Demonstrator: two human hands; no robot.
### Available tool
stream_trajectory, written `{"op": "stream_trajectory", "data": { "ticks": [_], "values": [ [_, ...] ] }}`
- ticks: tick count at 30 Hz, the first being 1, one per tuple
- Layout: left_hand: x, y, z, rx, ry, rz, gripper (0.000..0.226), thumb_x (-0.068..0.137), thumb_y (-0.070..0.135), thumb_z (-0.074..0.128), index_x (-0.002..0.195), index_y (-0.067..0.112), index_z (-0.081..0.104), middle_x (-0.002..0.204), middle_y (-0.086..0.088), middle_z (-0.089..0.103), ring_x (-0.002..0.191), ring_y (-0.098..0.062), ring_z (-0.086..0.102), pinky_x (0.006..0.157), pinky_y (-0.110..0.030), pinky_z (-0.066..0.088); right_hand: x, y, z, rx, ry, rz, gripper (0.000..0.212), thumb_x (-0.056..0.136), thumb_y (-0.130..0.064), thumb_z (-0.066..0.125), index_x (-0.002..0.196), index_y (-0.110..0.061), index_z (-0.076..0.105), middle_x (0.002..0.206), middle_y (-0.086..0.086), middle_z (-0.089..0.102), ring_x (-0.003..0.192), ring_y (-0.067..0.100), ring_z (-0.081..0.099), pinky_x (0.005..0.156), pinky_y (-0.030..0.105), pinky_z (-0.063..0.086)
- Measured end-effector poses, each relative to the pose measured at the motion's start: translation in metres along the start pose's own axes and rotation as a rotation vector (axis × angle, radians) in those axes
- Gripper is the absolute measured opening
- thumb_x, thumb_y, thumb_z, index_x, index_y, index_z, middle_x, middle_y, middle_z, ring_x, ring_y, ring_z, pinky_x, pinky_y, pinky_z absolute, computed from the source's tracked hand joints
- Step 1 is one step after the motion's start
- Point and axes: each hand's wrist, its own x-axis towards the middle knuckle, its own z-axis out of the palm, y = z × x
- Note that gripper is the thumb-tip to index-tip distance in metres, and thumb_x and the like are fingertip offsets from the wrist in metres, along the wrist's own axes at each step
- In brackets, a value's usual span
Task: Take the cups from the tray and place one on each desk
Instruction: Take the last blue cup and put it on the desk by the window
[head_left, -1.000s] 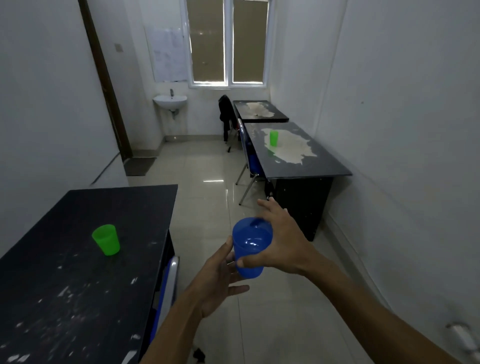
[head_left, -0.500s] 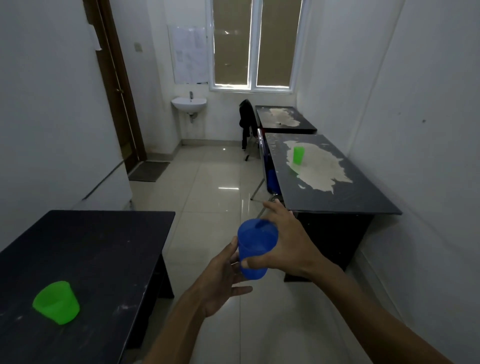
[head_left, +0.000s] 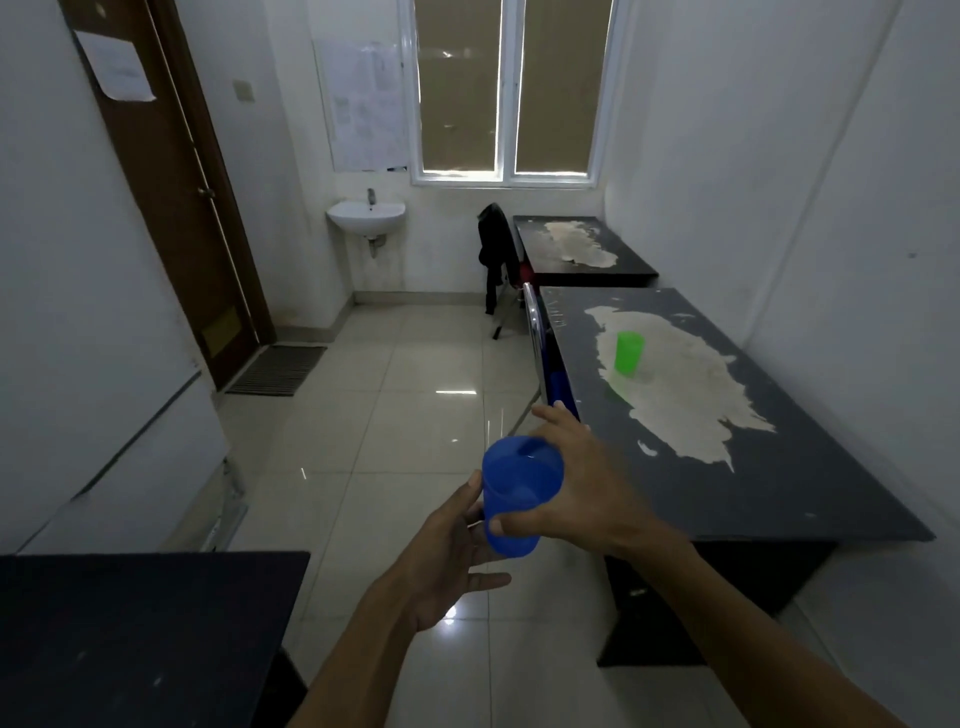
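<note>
You have walked on since the last frame: the near right worktop (head_left: 727, 499) is closer. Your right hand (head_left: 587, 493) clasps the blue cup (head_left: 519, 493), your left hand (head_left: 447, 556) cradling it loosely from below. That worktop already carries a green cup (head_left: 629, 352); the far worktop (head_left: 576, 249) looks bare. Setting blue down early would likely double up.

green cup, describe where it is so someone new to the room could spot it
Along the right wall stand two dark desks; take the nearer desk. The green cup stands upright on its pale worn patch. It is the only cup on a desk; the blue cup is held in hand.
</note>
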Motion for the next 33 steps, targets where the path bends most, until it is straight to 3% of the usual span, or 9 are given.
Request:
{"op": "stream_trajectory", "data": {
  "ticks": [3,6,12,16,20,23,28,33],
  "values": [
    [0.083,0.029,-0.025,0.014,0.023,0.024,0.080,0.061,0.077,0.061,0.122,0.025,0.066,0.124,-0.007,0.068,0.116,-0.027,0.063,0.099,-0.051,0.048,0.084,0.044,0.006,0.024,-0.022,-0.001,0.083,0.051,-0.045,0.090,0.122,-0.024,0.053,0.154,-0.010,0.027,0.144,0.011,0.015,0.112,0.040,0.024],
    [0.110,0.047,-0.032,-0.002,-0.015,0.025,0.083,0.059,0.078,0.063,0.123,0.025,0.065,0.126,-0.007,0.067,0.117,-0.027,0.063,0.097,-0.049,0.050,0.117,0.057,0.006,0.006,-0.008,-0.028,0.086,0.047,-0.051,0.088,0.121,-0.023,0.053,0.154,-0.009,0.028,0.144,0.014,0.020,0.114,0.045,0.027],
    [0.244,0.112,-0.071,-0.035,0.038,0.030,0.096,0.049,0.080,0.070,0.127,0.023,0.062,0.123,-0.006,0.069,0.114,-0.026,0.065,0.097,-0.051,0.049,0.267,0.117,0.003,0.017,-0.058,-0.104,0.089,0.049,-0.061,0.078,0.125,-0.025,0.049,0.155,-0.008,0.024,0.145,0.009,0.010,0.109,0.030,0.010],
    [0.310,0.153,-0.092,-0.092,0.019,0.036,0.093,0.053,0.078,0.070,0.126,0.021,0.063,0.126,-0.009,0.067,0.117,-0.027,0.063,0.100,-0.053,0.046,0.350,0.140,0.003,0.035,-0.051,-0.121,0.089,0.047,-0.060,0.079,0.122,-0.022,0.051,0.153,-0.005,0.030,0.136,0.002,0.012,0.107,0.029,0.018],
    [0.376,0.185,-0.120,-0.127,0.019,0.054,0.092,0.055,0.076,0.070,0.126,0.019,0.063,0.127,-0.010,0.066,0.119,-0.028,0.062,0.104,-0.055,0.042,0.429,0.162,0.011,0.091,-0.070,-0.137,0.083,0.047,-0.045,0.091,0.117,-0.023,0.053,0.150,-0.007,0.032,0.130,-0.002,0.018,0.102,0.017,0.021],
    [0.427,0.211,-0.149,-0.129,0.026,0.054,0.096,0.050,0.077,0.073,0.126,0.019,0.062,0.127,-0.010,0.066,0.120,-0.029,0.060,0.107,-0.057,0.039,0.489,0.179,0.023,0.159,-0.043,-0.118,0.080,0.046,-0.034,0.095,0.112,-0.029,0.050,0.147,-0.011,0.033,0.134,0.004,0.024,0.107,0.028,0.031],
    [0.513,0.263,-0.205,-0.092,0.000,0.056,0.092,0.057,0.078,0.066,0.129,0.020,0.059,0.126,-0.008,0.067,0.120,-0.026,0.061,0.107,-0.057,0.038,0.596,0.204,0.052,0.220,0.019,-0.099,0.085,0.043,-0.030,0.096,0.117,-0.023,0.054,0.145,-0.012,0.035,0.127,0.005,0.036,0.090,0.006,0.031],
    [0.591,0.330,-0.258,-0.047,-0.025,0.063,0.075,0.067,0.075,0.057,0.124,0.027,0.064,0.127,-0.006,0.067,0.120,-0.025,0.061,0.107,-0.055,0.040,0.701,0.215,0.066,0.236,0.095,-0.084,0.085,0.044,-0.032,0.096,0.116,-0.027,0.051,0.142,-0.013,0.036,0.122,0.001,0.036,0.093,0.006,0.033]
  ]
}}
